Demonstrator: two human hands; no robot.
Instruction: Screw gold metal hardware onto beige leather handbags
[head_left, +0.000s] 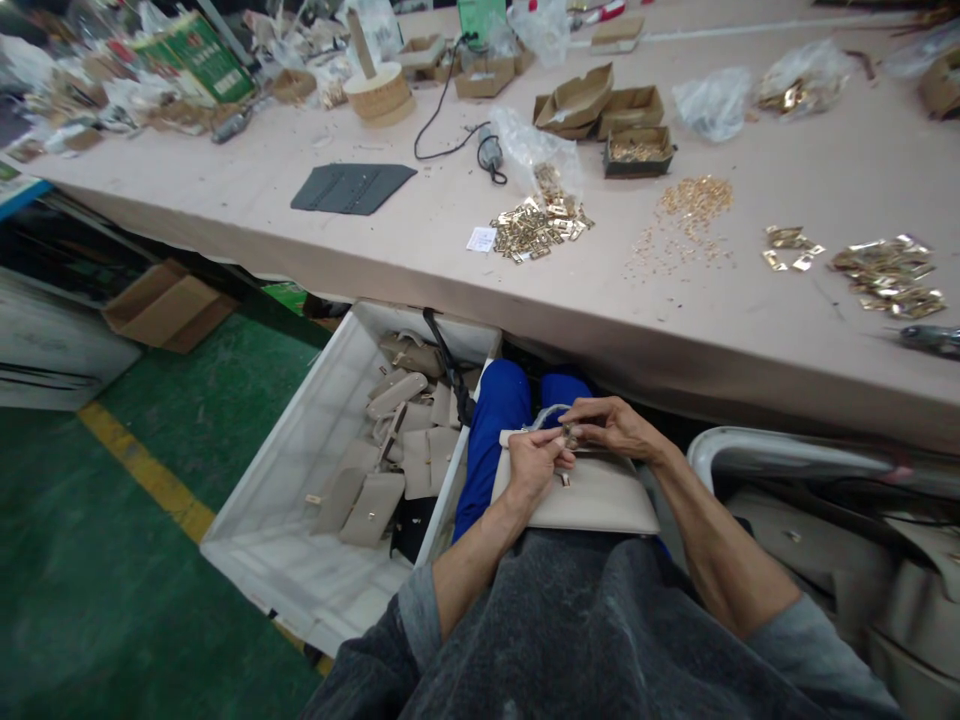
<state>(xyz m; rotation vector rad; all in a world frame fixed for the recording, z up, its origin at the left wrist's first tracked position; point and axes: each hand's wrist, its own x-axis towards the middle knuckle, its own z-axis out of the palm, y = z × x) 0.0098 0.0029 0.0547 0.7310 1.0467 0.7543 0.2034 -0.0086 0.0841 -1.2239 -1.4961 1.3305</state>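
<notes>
Fingers (pixel 581 418) of both hands clenched in pinch at top edge of beige bag (pixel 600 500), fingertips closed on small metal fitting (pixel 570 437); too small to ID.
Bag lies flat on lap, near centre.
Left hand (pixel 534 465) on bag's left top corner; right hand (pixel 616 428) reaches in from right.
Risk (my read): fingertip-only grip on tiny part, so could slip and drop btwn knees; bag has no support but lap, so could slide off.
Around: white bin (pixel 247 500) w/ beige bag parts (pixel 375 480), left, just beside knee.
Table (pixel 450 290) edge just beyond hands, crowds any lift.
Gold hardware piles (pixel 536 228) far, on table.

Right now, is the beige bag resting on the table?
No, the beige bag lies on the person's lap, below the table edge.
</notes>
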